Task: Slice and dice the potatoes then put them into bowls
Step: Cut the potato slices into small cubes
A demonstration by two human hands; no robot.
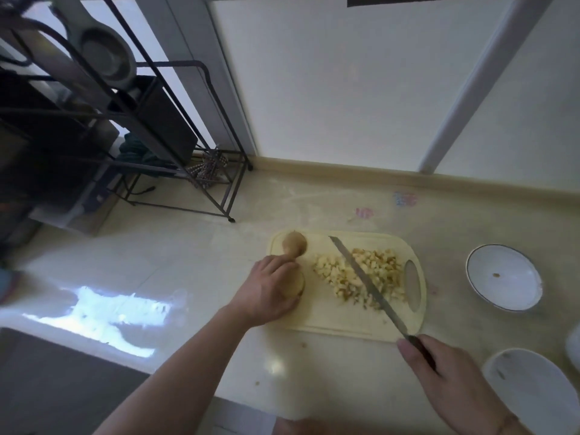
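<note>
A pale cutting board (339, 321) lies on the counter. A heap of diced potato (361, 277) covers its right half. My left hand (270, 287) grips a potato (298, 285) at the board's left edge, its fingers curled over it. Another whole potato (294, 243) sits at the board's far left corner. My right hand (445, 375) holds a long knife (364, 277) by its dark handle, the blade slanting over the diced heap. A white bowl (502, 277) with one small scrap inside stands right of the board.
A second white bowl (533, 397) sits at the near right, and another white rim shows at the right edge. A black wire rack (188, 171) with dark containers stands at the back left. The counter's front edge and a grey floor lie at the lower left.
</note>
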